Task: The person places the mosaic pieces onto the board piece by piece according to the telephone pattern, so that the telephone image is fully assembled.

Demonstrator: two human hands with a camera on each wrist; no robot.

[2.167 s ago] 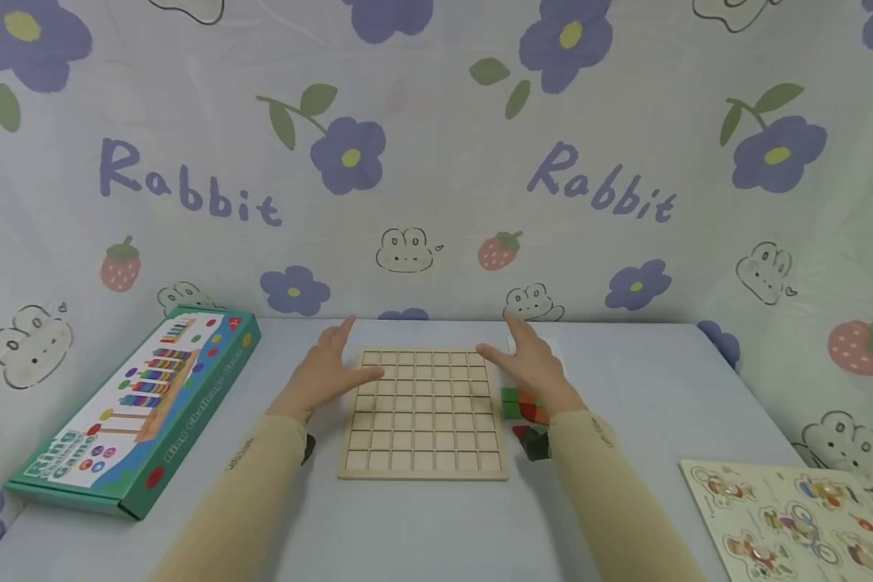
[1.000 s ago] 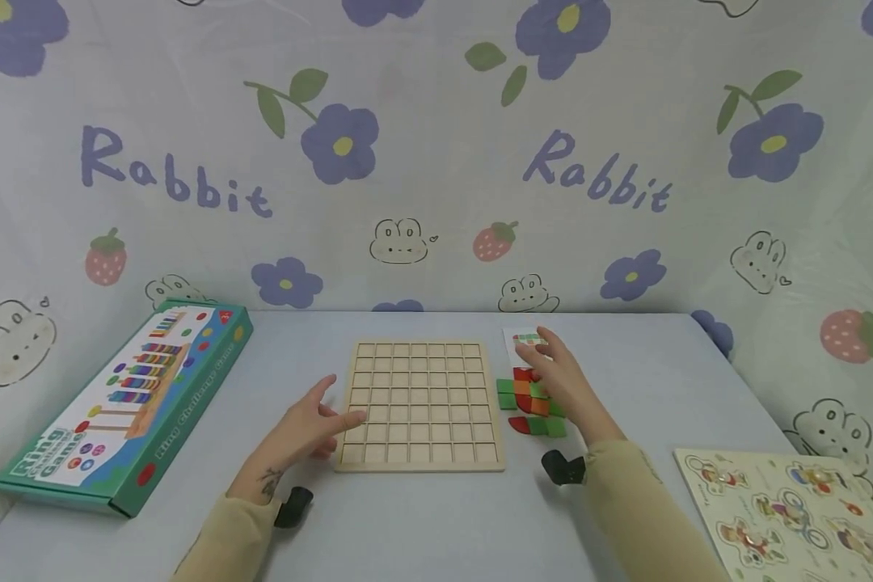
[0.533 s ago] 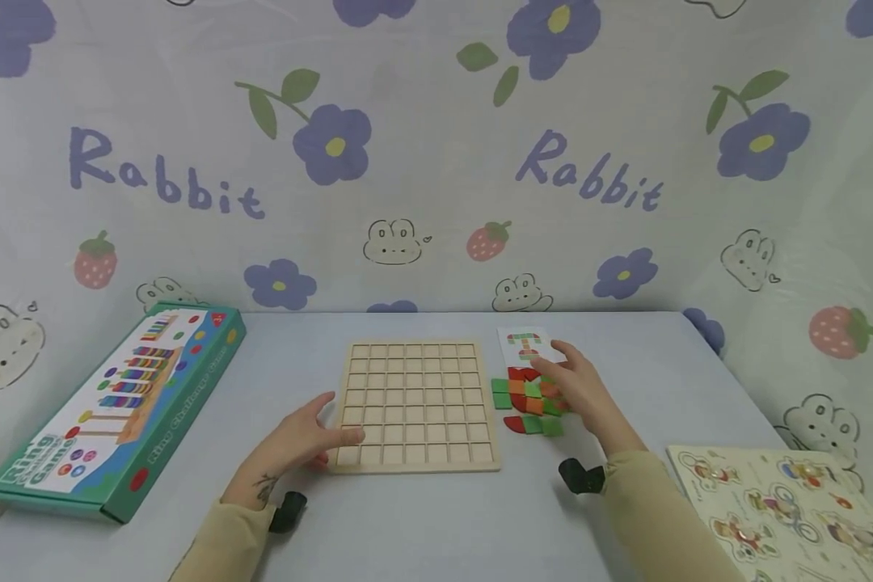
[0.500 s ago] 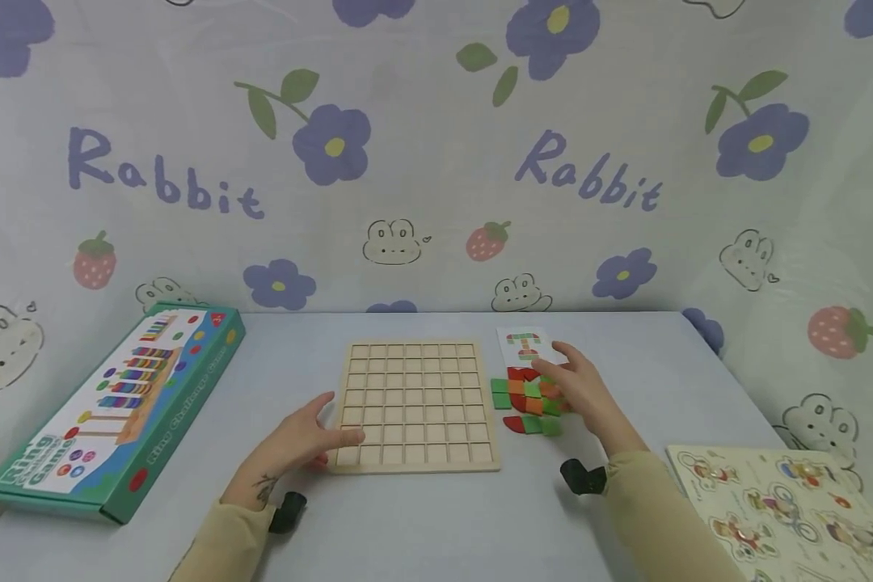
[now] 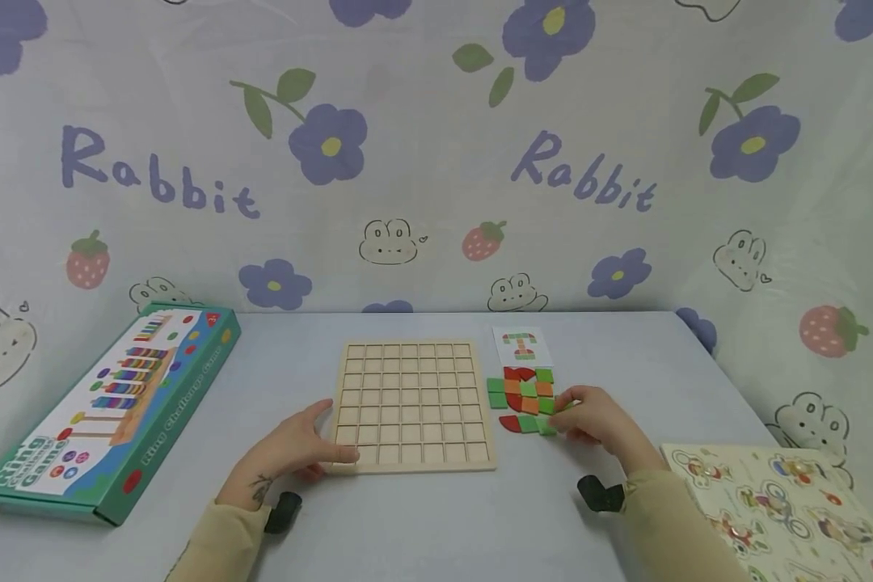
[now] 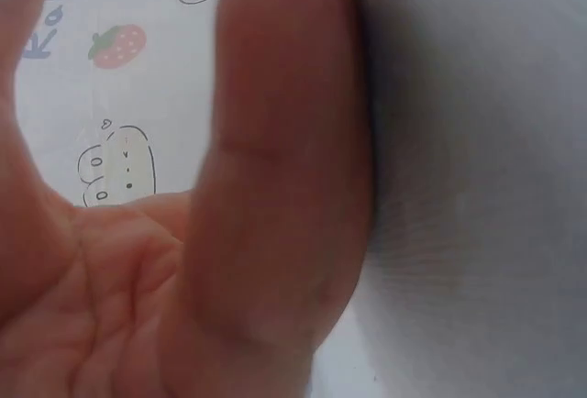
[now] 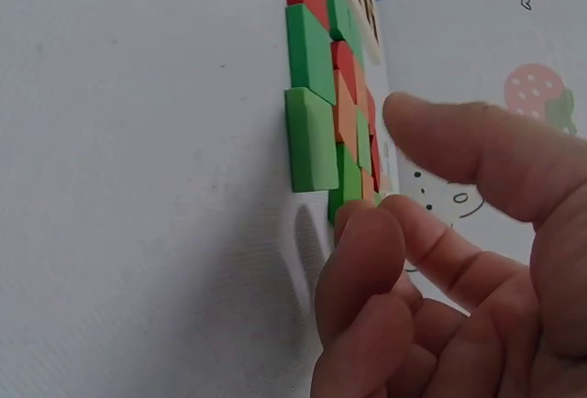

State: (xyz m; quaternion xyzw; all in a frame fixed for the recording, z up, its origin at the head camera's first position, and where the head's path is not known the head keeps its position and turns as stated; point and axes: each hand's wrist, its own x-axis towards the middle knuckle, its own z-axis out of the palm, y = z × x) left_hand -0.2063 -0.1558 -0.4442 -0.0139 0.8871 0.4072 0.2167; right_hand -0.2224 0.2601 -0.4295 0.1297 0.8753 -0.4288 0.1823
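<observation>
A light wooden grid board (image 5: 415, 405) lies flat on the table with bare squares. My left hand (image 5: 284, 453) is at its near left corner, thumb over the rim, the other fingers partly hidden beside the edge. To the board's right lie several red, green and orange tiles (image 5: 529, 390), some squares, some with a rounded side. My right hand (image 5: 598, 422) is at their right edge, its fingertips close to a green tile (image 7: 311, 141). In the right wrist view thumb and index finger stand apart, the other fingers bend loosely, and nothing shows between them.
Behind the tiles lies a white card (image 5: 521, 346) with a coloured tile pattern. A green Ring Challenge Game box (image 5: 116, 412) lies at the left. A picture puzzle board (image 5: 778, 501) lies near right. A patterned curtain (image 5: 407, 162) hangs behind the table.
My right hand has come down from over the card and tiles to their right edge, uncovering them. My left hand has moved nearer to me, to the board's near left corner.
</observation>
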